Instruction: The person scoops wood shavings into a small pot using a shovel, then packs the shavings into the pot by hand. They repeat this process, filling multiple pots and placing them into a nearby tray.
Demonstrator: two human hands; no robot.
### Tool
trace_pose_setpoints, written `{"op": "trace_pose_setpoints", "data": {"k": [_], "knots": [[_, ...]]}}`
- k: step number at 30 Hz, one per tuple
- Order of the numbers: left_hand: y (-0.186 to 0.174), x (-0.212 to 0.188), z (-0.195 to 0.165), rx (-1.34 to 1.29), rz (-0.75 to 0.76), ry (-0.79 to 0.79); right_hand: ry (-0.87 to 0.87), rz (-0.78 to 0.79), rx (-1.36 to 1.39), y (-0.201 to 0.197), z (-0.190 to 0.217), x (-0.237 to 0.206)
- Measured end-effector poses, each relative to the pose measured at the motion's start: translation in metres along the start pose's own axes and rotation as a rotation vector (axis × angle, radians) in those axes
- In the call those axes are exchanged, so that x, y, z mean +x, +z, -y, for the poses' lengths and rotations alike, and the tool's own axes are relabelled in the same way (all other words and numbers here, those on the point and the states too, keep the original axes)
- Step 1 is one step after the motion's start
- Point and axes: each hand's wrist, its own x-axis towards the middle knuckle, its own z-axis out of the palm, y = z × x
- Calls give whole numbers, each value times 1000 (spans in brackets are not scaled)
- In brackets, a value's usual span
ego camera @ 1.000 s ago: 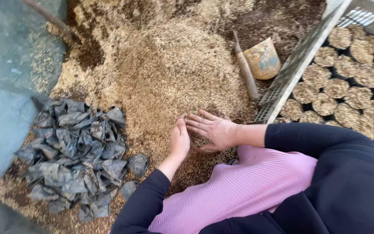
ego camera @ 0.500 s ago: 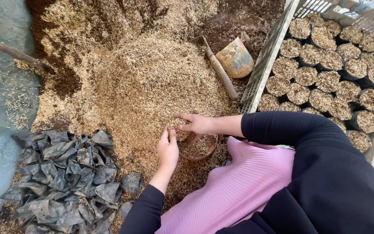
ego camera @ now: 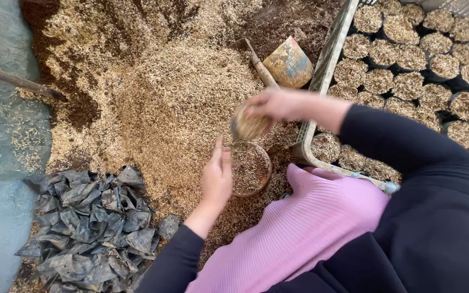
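Observation:
My left hand [ego camera: 216,180] holds the rim of a small round pot [ego camera: 251,170] partly filled with husk mix, set on the ground by my knee. My right hand [ego camera: 276,107] hovers just above the pot, closed on a handful of husk mix [ego camera: 249,126], blurred by motion. Both hands sit at the near edge of a big heap of straw-coloured husk and dark soil [ego camera: 169,92]. Black sleeves cover both arms.
A pile of empty black grow bags [ego camera: 90,222] lies at the lower left. A crate [ego camera: 321,59] on the right holds several filled bags [ego camera: 408,59]. A small trowel [ego camera: 283,64] rests on the heap. A wooden handle [ego camera: 12,80] lies at the left.
My right hand has lifted from the pot with a handful of husk mix. My left hand has shifted to the pot's rim. The view has tilted slightly left.

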Motion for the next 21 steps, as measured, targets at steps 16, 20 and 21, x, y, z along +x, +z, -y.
{"op": "trace_pose_setpoints", "data": {"k": [16, 20, 21], "knots": [[-228, -127, 157, 574, 203, -893, 307, -1041, 655, -227, -324, -131], [-238, -173, 165, 710, 237, -930, 546, -946, 435, -221, -311, -109], [-239, -179, 166, 705, 253, -972, 587, -906, 376, -219, -308, -106]]}}
